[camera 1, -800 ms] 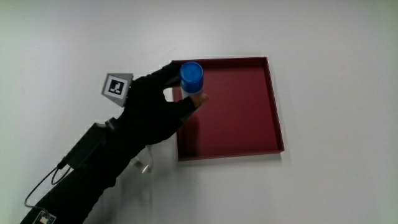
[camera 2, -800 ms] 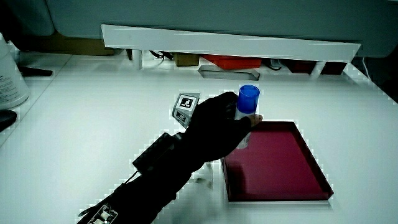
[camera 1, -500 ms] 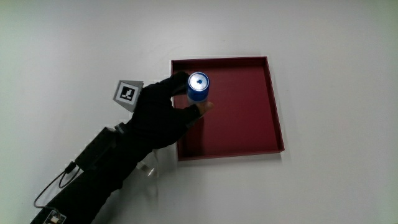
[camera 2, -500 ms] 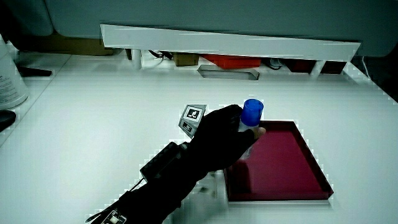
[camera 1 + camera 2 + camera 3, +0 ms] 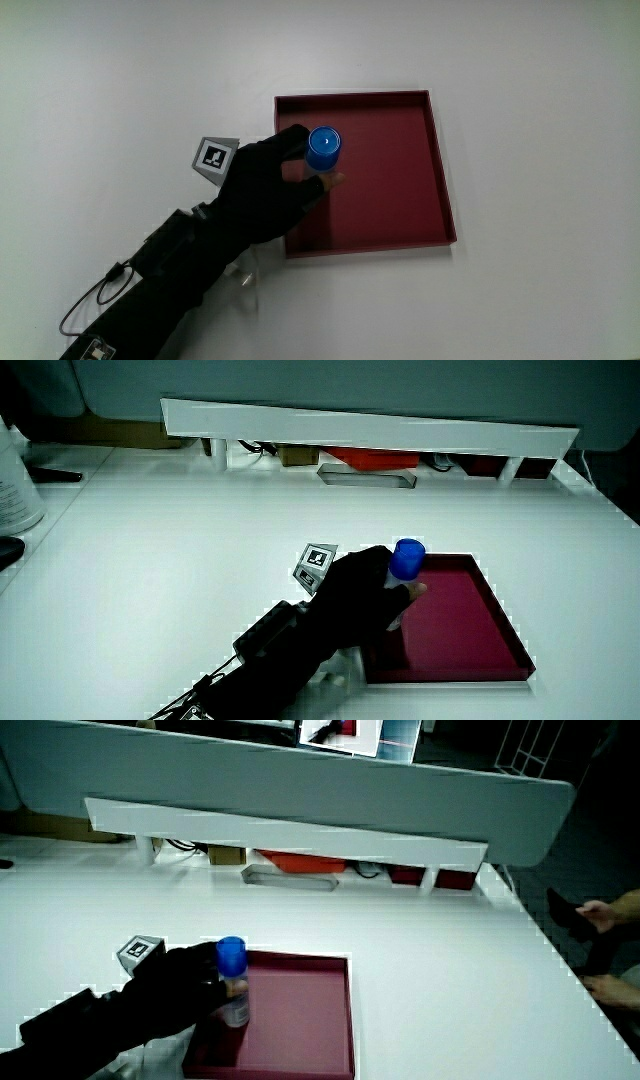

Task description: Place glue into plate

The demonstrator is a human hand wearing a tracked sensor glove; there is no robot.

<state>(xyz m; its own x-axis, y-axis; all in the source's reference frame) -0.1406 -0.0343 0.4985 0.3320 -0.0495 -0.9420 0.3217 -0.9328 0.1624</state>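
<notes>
One hand [image 5: 262,190] gripping upright glue [image 5: 322,149] over plate [image 5: 440,180], bottle body mostly hidden

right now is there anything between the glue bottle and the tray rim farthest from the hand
Nothing: from the glue bottle to that rim of the red tray, the main view shows bare tray floor.

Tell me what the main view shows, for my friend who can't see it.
A black-gloved hand holds a glue stick with a blue cap upright inside a dark red square plate on a white table. The glue stick stands near the plate's edge closest to the hand, and a small patterned cube sits on the glove's back.
</notes>
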